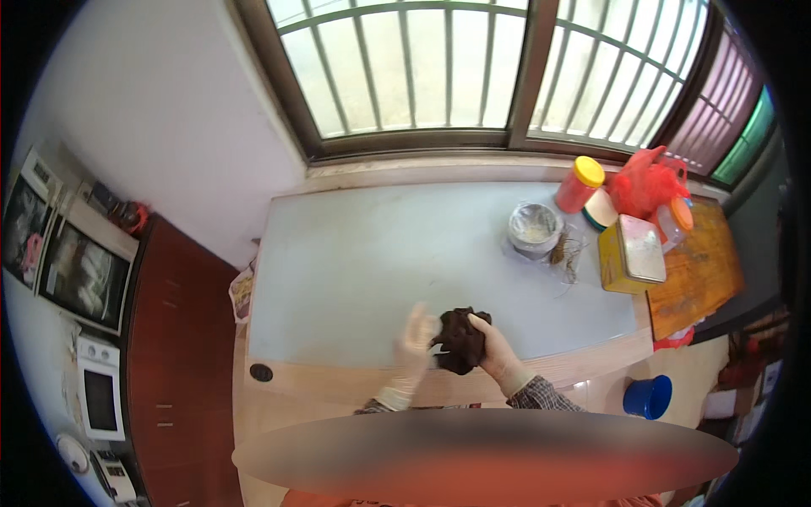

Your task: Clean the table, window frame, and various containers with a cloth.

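At the near edge of the table (355,279), my right hand (500,351) is closed around the side of a dark brown, lumpy bundle (460,340). Its thumb lies over the top right of the bundle, and the fingers behind are hidden. What the bundle is made of, I cannot make out; its surface looks folded and uneven. Just left of it is my left hand (414,340), blurred by motion, its fingers stretched upward. Whether that hand touches the bundle's left side is unclear. A checked sleeve covers my right forearm.
At the table's far right stand a plastic-lined bowl (534,230), dried stems (559,250) on clear plastic, a yellow-lidded red jar (579,184), a yellow tin (632,253), an orange-lidded jar (675,221) and a red plastic bag (649,188). A blue bucket (648,397) sits on the floor.
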Motion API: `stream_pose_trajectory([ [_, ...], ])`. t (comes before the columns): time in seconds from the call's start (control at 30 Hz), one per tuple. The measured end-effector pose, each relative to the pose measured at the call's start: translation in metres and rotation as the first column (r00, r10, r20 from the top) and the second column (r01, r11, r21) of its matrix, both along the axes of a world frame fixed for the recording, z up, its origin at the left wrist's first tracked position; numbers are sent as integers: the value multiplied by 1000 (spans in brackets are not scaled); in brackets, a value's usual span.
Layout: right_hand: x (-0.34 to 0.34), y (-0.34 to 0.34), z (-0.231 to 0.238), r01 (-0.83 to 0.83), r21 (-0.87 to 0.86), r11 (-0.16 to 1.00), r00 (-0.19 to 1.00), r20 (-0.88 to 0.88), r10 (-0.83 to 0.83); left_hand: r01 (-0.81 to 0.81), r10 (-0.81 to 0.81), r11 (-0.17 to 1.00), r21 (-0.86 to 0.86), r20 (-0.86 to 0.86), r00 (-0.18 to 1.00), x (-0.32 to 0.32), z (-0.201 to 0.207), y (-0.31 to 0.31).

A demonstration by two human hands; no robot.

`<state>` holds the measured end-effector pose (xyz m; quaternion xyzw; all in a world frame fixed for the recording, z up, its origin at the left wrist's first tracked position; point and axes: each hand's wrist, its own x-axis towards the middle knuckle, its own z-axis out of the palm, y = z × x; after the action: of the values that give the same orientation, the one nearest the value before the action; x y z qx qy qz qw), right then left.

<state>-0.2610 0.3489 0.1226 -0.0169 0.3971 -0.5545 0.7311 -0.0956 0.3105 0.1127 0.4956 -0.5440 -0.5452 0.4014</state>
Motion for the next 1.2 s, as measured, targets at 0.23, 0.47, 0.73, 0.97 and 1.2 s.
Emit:
stream_pose_trajectory([
  [0.23,-88,-129,56,-134,-204,970,991,-33,130,-105,210,978,-182,827,521,87,-60,-88],
  [0.47,-227,-351,221,42,-755,654,27,-654,-756,-41,272,962,-269,945,184,86,-86,-99],
  [0.73,-254,-418,49,-267,-325,907,-930,-159,-331,-51,228,974,-223,951,206,80,-79,-110],
  [0.97,-254,-404,-2,-257,114,960,-896,-401,-192,-50,227,974,-222,950,214,75,-75,-119],
  [1.2,-225,-425,241,-581,-557,593,-764,120,-634,-82,231,973,-218,948,219,85,-65,-111],
])
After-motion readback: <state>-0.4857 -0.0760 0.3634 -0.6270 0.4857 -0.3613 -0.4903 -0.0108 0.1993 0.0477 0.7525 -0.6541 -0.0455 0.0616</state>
